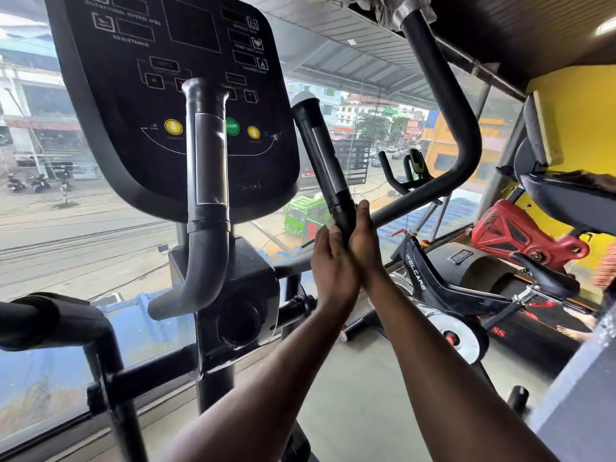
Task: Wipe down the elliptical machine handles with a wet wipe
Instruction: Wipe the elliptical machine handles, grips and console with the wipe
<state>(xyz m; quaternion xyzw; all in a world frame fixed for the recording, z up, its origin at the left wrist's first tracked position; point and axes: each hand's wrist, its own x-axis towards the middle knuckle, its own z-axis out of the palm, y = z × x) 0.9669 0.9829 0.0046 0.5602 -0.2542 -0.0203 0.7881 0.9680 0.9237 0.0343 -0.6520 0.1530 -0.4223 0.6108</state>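
Observation:
The elliptical's right inner handle (320, 155), a black tube with a shiny sensor strip, slants up just right of the console (133, 95). Both hands grip its lower end side by side. My left hand (333, 265) wraps it from the left, and my right hand (365, 241) wraps it from the right with the thumb pointing up the tube. No wet wipe shows; the hands hide whatever lies under them. The left inner handle (208, 161) rises in front of the console, untouched. The long right swing handle (443, 95) curves overhead.
The left swing handle (43, 315) juts in at the lower left. A black spin bike (433, 281) stands on the floor to the right, with a red machine (513, 235) behind it. A large window (66, 228) fronts the machine.

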